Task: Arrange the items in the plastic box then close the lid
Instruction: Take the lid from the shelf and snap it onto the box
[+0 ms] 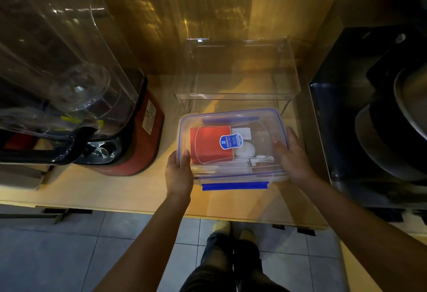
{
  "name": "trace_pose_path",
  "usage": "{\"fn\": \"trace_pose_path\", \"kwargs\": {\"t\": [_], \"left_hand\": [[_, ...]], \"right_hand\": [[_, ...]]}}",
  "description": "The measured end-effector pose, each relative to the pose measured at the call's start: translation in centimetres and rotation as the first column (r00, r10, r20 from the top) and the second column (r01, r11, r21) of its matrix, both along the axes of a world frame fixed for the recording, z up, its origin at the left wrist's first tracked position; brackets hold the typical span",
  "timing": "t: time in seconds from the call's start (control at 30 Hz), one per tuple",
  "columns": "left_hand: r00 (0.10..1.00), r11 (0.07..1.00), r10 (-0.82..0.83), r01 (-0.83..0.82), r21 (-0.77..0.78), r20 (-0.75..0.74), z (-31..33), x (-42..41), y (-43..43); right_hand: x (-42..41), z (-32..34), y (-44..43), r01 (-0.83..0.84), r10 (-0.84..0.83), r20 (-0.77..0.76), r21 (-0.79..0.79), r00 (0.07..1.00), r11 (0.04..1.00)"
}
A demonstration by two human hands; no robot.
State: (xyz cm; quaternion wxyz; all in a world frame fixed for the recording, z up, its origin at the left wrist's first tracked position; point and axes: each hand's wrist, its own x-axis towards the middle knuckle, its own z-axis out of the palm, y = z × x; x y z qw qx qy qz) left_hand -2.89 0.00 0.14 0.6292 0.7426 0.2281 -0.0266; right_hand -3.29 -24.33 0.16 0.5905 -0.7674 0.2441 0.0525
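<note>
**Plastic box, lidded, between two hands on a wooden counter**

Item: clear plastic box (232, 167) with a blue-trimmed clear lid (258, 118) lying on top. Location: wooden counter (115, 190), near its front edge, centred before the person. A blue latch flap (235, 186) on the near side sticks outward, not folded against the wall.

Contents, seen through the lid: a red packet (208, 146) on the left; a round white object (245, 149) beside it; a small white square piece (243, 132) behind that; pale flat pieces along the near side, too blurred to identify. A blue-and-white sticker (230, 141) sits on the lid.

Left hand (179, 174): at the box's near-left corner, thumb lying over the lid's edge, fingers wrapped out of sight beneath or behind the side.

Right hand (292, 155): flat against the right edge, fingers extended and close together, fingertips resting on the lid.

Surroundings: a red-based blender (138, 134) with a clear jug stands left of the box; a clear acrylic cover (238, 72) sits just behind it; a dark appliance (369, 118) stands to the right. Tiled floor (69, 257) shows below the counter edge.
</note>
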Motion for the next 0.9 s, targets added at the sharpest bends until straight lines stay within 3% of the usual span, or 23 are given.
{"fn": "trace_pose_path", "kwargs": {"t": [0.33,0.5,0.6,0.67,0.8,0.9], "left_hand": [[0.991,0.993,-0.111,0.113,0.019,-0.074,0.4,1.3,0.7],[0.977,0.971,-0.208,0.213,0.112,-0.048,0.0,0.3,1.4],[0.953,0.902,-0.298,0.301,0.309,-0.059,-0.2,-0.1,2.3],[0.923,0.823,-0.356,0.383,0.419,-0.144,-0.3,-0.2,2.9],[0.904,0.798,-0.316,0.417,0.436,-0.286,-0.2,0.0,2.8],[0.934,0.688,-0.34,0.328,0.647,-0.112,0.5,0.9,2.5]], "right_hand": [[0.1,-0.1,-1.0,0.035,-0.033,-0.02,0.086,0.999,0.996],[-0.5,-0.2,-0.6,-0.019,0.019,0.004,0.009,1.0,1.0],[-0.9,-0.2,-0.6,-0.069,0.069,0.005,-0.063,0.998,0.996],[-1.0,-0.2,-0.6,-0.077,0.076,-0.018,-0.092,0.997,0.993],[-1.0,-0.2,-0.9,-0.092,0.088,-0.047,-0.103,0.995,0.99],[0.0,-0.1,-1.4,-0.098,0.105,0.02,-0.223,0.994,0.97]]}}
